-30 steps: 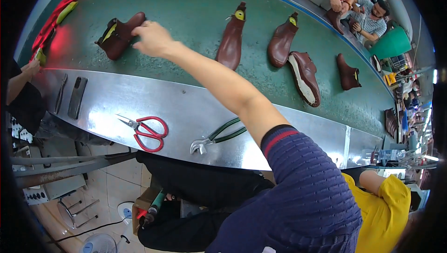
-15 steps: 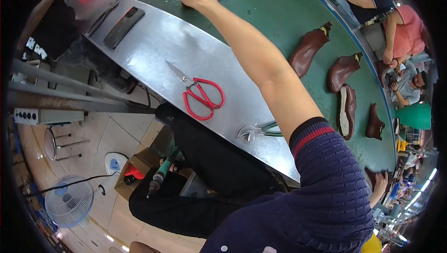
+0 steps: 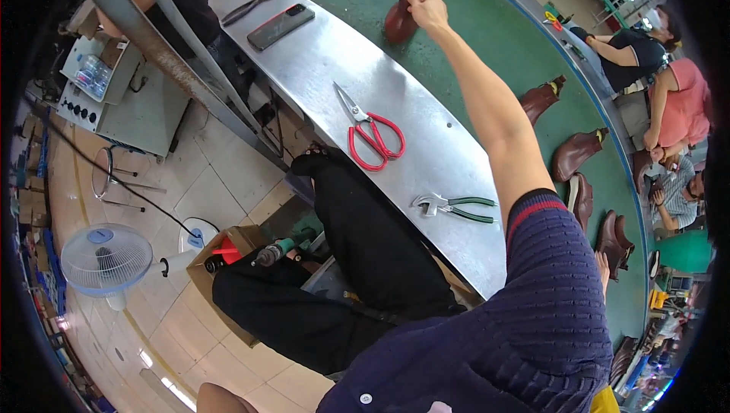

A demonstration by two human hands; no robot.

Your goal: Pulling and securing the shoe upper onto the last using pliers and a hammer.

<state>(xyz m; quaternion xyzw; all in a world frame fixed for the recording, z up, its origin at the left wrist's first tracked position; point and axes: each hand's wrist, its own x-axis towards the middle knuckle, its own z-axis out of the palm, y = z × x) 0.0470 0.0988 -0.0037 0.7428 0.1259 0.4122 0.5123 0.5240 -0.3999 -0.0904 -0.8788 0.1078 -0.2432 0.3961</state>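
My right hand (image 3: 428, 11) is stretched out over the green work surface (image 3: 342, 2). Its fingers are closed round the upper end of a brown leather boot (image 3: 400, 23), which stands tilted and shows a dark round top. Nearer to me, on the metal edge strip (image 3: 319, 71), lie red-handled scissors (image 3: 374, 135) with their blades pointing away. Green-handled pliers (image 3: 456, 207) rest to the right of the scissors. My left hand is out of view.
Several more brown boots, one marked here (image 3: 576, 156), lie along the right of the surface. A dark phone (image 3: 280, 27) and pincers (image 3: 249, 7) lie at the far left. Below are a cardboard box (image 3: 199, 280) and a fan (image 3: 106, 261). A co-worker's hand (image 3: 603, 270) shows beside my sleeve.
My right hand has come rightward and nearer, with a brown boot in it, now tipped up. The whole view has turned, so the tools sit further right in the picture.
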